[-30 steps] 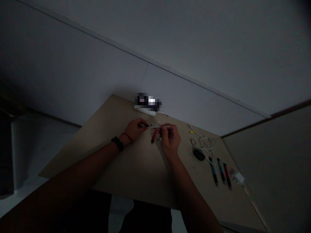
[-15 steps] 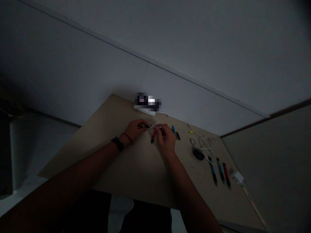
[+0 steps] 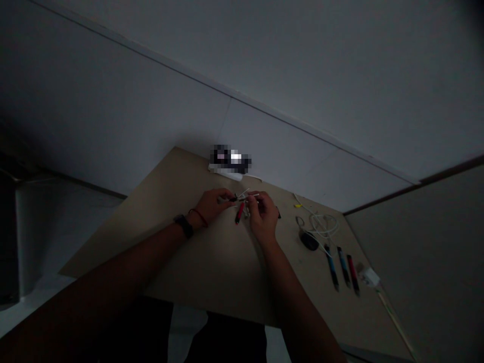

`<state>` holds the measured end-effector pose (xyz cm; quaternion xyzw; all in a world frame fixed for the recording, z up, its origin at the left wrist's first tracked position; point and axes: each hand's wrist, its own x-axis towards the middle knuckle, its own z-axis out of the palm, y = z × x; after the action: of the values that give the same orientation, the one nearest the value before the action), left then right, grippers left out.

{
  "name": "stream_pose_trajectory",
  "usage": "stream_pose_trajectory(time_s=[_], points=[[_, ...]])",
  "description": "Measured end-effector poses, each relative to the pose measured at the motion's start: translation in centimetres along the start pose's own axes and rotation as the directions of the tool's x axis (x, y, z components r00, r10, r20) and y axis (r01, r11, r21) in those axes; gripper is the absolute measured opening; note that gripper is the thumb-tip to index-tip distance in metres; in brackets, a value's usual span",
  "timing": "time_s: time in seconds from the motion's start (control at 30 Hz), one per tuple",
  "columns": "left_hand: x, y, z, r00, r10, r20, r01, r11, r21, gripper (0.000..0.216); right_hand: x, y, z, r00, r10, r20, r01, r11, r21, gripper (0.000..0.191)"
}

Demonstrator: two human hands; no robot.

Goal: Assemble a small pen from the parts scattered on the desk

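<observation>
Left hand point(image 3: 214, 204), fingers closed on a dark pen part point(image 3: 233, 198); right hand point(image 3: 263, 217) pinching a slim white rod point(image 3: 252, 195), presumably light, stiffish, best held mid-length

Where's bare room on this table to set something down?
Bare table: between left forearm and right forearm, and from left forearm to the left edge. Crowded: between left hand and right hand, with red pen part and white sticks; further right, white cable, black object, three pens.
</observation>
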<state>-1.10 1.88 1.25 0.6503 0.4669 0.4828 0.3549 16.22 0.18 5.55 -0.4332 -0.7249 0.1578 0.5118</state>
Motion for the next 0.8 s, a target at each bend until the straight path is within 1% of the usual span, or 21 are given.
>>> stream_pose_trajectory(time_s=[0.17, 0.37, 0.5, 0.67, 0.8], points=[[0.0, -0.01, 0.08, 1.0, 0.018, 0.022, -0.018, 1.0, -0.016, 0.019, 0.15, -0.36, -0.02, 0.999, -0.036, 0.035, 0.036, 0.999, -0.021, 0.015], [-0.12, -0.01, 0.11, 1.0, 0.015, -0.015, -0.015, 1.0, 0.006, 0.018, 0.2, -0.61, -0.11, 0.996, -0.089, 0.004, 0.09, 0.993, -0.079, 0.013], [-0.16, 0.07, 0.07, 1.0, 0.026, -0.01, -0.026, 0.999, 0.028, 0.016, -0.03, -0.28, -0.04, 0.999, -0.043, 0.023, 0.044, 0.997, -0.055, 0.014], [-0.19, 0.07, 0.08, 1.0, 0.023, 0.0, -0.023, 0.999, 0.028, 0.017, -0.27, -0.12, -0.02, 1.0, 0.008, 0.003, -0.008, 0.999, -0.033, 0.017], [-0.13, -0.04, 0.15, 1.0, 0.021, -0.009, -0.021, 1.0, 0.005, 0.017, -0.21, -0.39, 0.11, 0.998, 0.005, 0.061, -0.001, 0.998, -0.065, 0.019]])
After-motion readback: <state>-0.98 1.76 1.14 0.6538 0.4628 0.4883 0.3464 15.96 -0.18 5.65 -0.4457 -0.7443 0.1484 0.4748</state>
